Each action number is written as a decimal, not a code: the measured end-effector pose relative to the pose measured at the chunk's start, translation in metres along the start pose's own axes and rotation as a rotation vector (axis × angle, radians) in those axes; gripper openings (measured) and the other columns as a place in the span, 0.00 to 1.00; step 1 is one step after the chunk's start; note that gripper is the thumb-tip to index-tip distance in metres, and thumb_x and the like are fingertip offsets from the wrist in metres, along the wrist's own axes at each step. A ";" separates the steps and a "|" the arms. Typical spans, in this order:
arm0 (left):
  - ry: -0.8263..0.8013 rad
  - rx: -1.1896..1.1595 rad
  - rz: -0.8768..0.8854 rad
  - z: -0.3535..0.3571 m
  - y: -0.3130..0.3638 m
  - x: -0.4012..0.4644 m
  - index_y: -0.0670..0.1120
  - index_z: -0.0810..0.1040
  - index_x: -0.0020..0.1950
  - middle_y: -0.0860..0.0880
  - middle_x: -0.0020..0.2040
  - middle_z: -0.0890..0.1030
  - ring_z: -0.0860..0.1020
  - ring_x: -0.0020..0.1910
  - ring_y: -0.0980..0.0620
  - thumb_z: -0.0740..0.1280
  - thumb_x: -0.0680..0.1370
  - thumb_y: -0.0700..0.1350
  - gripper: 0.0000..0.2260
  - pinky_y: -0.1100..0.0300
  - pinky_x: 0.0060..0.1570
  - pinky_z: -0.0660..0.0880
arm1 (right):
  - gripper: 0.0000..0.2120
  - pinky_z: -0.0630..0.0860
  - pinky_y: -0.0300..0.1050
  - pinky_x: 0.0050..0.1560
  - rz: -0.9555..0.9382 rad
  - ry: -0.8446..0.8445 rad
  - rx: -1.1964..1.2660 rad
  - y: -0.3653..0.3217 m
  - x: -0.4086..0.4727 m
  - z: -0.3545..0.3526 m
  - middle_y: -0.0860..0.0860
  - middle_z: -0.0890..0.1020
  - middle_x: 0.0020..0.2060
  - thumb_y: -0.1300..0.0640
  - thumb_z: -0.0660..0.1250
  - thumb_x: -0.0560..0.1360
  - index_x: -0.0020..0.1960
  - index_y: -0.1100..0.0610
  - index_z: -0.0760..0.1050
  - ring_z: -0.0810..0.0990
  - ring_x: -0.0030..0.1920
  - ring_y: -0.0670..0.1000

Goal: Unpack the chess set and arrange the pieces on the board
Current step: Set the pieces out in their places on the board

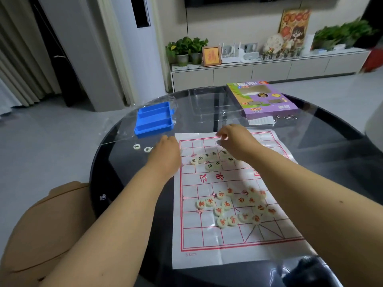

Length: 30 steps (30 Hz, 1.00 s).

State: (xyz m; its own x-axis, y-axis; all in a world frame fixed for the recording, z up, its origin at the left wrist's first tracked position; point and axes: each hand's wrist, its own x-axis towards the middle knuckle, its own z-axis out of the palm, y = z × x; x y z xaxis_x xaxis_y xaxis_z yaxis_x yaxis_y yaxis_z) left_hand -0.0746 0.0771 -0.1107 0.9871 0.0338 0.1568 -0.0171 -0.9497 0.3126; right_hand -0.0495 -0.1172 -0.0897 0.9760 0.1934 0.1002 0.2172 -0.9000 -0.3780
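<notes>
Board (209, 243): white paper sheet, red grid, red characters across the middle band, flat on the dark round table (124, 177), creased. Pieces are pale round discs. Red-marked pieces (234, 206) sit in a loose cluster on the near half, off the grid points. Dark-marked pieces (209, 161) are bunched on the far half, partly under the right wrist. Two more dark-marked discs (142, 148) lie on bare table left of the board. Right hand (234, 139) is over the far edge, fingers curled down toward the top row; can't tell whether it pinches anything. Left hand (165, 154) is at the board's left far corner, fingers hidden, grip unreadable. Blue tray (153, 119) sits behind the left hand, purple box (263, 100) at the far right, clear lid (209, 102) between them.
</notes>
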 end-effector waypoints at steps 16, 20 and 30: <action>-0.089 0.110 -0.032 -0.020 -0.106 0.033 0.52 0.74 0.67 0.43 0.64 0.72 0.69 0.64 0.43 0.68 0.76 0.51 0.19 0.51 0.66 0.65 | 0.27 0.64 0.46 0.68 -0.361 -0.210 -0.089 -0.122 0.065 0.075 0.53 0.68 0.69 0.52 0.66 0.75 0.72 0.55 0.64 0.67 0.68 0.54; -0.051 0.024 0.010 -0.019 -0.109 0.035 0.51 0.78 0.58 0.48 0.51 0.72 0.74 0.50 0.48 0.71 0.75 0.47 0.13 0.54 0.55 0.72 | 0.18 0.73 0.46 0.59 -0.304 -0.204 -0.066 -0.124 0.075 0.083 0.53 0.75 0.60 0.54 0.69 0.74 0.63 0.53 0.75 0.75 0.58 0.53; -0.058 0.105 0.049 -0.015 -0.105 0.029 0.43 0.76 0.52 0.43 0.53 0.74 0.74 0.50 0.45 0.67 0.78 0.47 0.08 0.51 0.54 0.72 | 0.17 0.74 0.48 0.56 -0.290 -0.201 -0.022 -0.126 0.067 0.083 0.54 0.77 0.56 0.54 0.69 0.74 0.61 0.56 0.75 0.76 0.55 0.55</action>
State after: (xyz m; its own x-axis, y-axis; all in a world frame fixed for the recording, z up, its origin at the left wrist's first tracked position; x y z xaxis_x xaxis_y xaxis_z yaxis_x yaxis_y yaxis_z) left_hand -0.0463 0.1827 -0.1247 0.9931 -0.0291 0.1139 -0.0522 -0.9773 0.2054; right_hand -0.0099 0.0419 -0.1119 0.8580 0.5134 0.0169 0.4878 -0.8040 -0.3400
